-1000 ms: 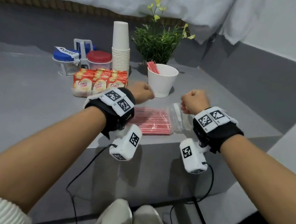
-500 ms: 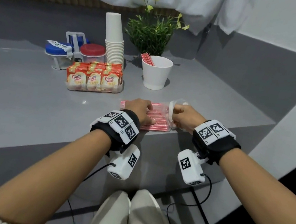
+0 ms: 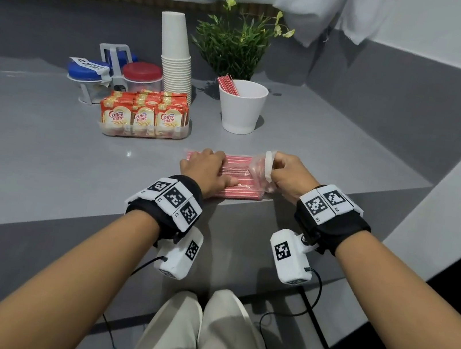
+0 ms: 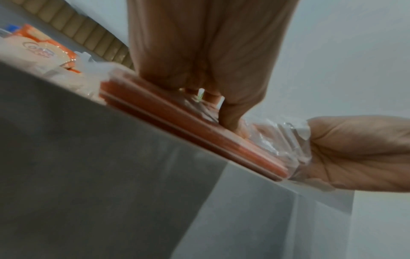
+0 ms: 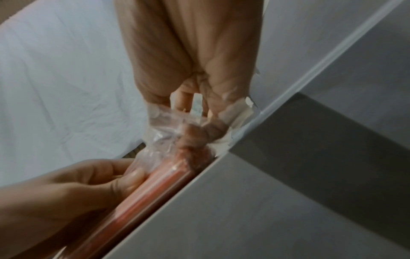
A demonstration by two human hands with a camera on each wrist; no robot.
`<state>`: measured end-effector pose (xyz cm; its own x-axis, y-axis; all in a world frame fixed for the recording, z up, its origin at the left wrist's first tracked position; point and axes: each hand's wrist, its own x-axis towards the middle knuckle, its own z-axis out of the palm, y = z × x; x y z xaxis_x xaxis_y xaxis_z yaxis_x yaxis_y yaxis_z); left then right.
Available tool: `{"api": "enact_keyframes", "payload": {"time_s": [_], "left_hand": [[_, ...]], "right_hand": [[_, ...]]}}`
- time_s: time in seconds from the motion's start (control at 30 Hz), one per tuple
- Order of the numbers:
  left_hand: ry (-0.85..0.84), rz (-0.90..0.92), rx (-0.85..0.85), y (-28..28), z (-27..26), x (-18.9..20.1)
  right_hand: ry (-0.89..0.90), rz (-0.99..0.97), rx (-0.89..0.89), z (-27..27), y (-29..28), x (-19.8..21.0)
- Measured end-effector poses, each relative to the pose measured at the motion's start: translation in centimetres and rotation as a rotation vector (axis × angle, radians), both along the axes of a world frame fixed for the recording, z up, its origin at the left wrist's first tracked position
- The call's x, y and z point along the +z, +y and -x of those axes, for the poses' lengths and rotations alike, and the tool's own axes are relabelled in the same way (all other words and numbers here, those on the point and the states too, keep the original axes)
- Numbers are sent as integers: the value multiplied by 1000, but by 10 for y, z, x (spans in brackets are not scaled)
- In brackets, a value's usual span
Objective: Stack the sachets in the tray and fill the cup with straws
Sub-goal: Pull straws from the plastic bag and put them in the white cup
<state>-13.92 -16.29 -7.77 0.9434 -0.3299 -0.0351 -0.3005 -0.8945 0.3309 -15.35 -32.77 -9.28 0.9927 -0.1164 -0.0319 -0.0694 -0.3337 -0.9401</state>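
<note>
A clear bag of red straws (image 3: 239,189) (image 4: 177,122) (image 5: 155,184) lies at the table's front edge. My left hand (image 3: 206,167) (image 4: 199,52) (image 5: 66,189) sits on top of it, fingers curled over it and thumb on its near side, holding it down. My right hand (image 3: 286,174) (image 4: 355,154) (image 5: 188,52) pinches the bag's crumpled, taped clear end and lifts it a little. The white cup (image 3: 241,106) behind holds a few red straws (image 3: 228,85). Orange creamer sachets (image 3: 142,115) (image 4: 44,47) stand packed in the clear tray (image 3: 183,133) to the left.
A tall stack of paper cups (image 3: 177,54), a potted plant (image 3: 234,45) and lidded jars in a rack (image 3: 112,74) stand at the back. The grey table (image 3: 32,143) drops off just below the bag; a wall closes the right side.
Both hands came back from near the cup to the straw bag at the table edge. The left now rests on the bag and the right has taken hold of its clear end.
</note>
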Motion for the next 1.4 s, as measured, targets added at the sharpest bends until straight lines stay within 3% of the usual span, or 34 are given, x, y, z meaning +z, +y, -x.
{"api": "enact_keyframes", "payload": {"time_s": [0.1,0.27,0.53,0.83,1.0,1.2,1.33,1.4], "left_hand": [[-14,-14,13,0,-2,-1],[9,11,10,6,-4,-3],[-30,-22,23,3,-5,-7],[-74,43,1,8,-4,-15],[-99,21,23,4,-3,-15],[-99,28,32,3,-2,-16],[-110,46,15,5,-2,-17],[-116,33,19,5,-2,-18]], "right_hand": [[-49,-32,24,7,7,2],[-159,-5,-82,4,11,2],[-53,-136,2,1,9,6],[-43,-140,-156,-4,1,0],[15,-406,-162,3,-1,8],[32,-191,-138,-1,17,7],[19,-264,-245,-3,9,12],[-22,-391,-294,0,7,15]]}}
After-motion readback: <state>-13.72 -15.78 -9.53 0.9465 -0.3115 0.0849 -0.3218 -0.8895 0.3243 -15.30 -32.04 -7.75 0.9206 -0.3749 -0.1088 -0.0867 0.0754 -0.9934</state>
